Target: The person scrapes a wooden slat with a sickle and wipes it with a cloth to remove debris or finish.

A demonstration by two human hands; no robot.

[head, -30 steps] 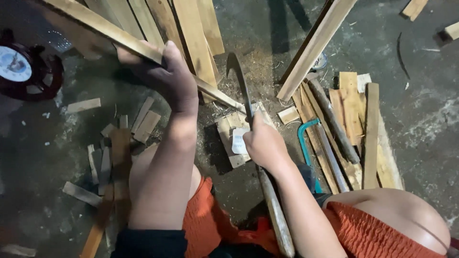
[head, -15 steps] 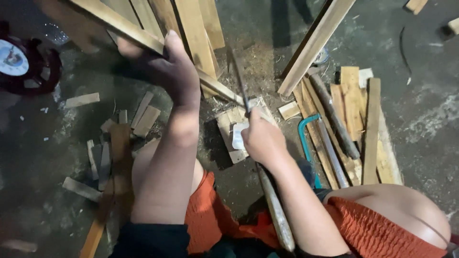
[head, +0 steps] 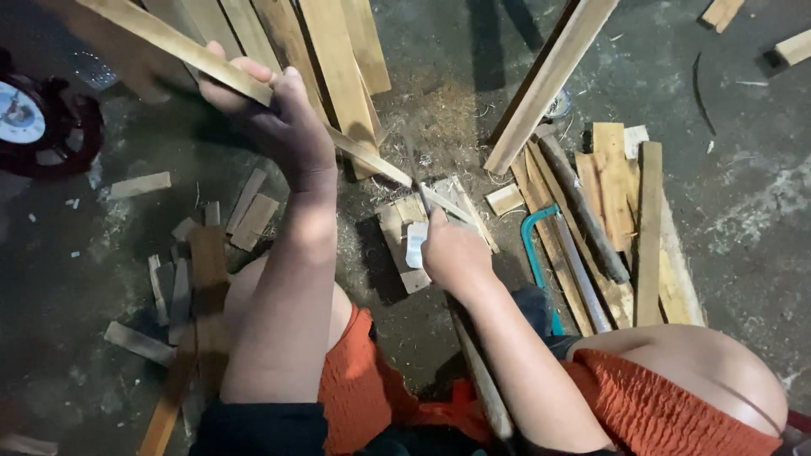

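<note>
Rising since a second ago, one long wooden slat [head: 211, 63] is slanting above the floor, its low end on one wooden block [head: 405, 241]. One left hand [head: 274, 118] is clenching it; one right hand [head: 452, 253] is gripping one chopping blade [head: 414, 165] beside one hacksaw [head: 541, 253].

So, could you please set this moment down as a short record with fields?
left hand: left hand grips a long wooden strip, held slanting
right hand: right hand is closed on a long-handled blade at the strip's lower end
under the work: small wooden block on the floor
right side: teal-framed hacksaw among loose planks
left side: short wood offcuts; a red round object
floor: sawdust-strewn concrete floor
</note>
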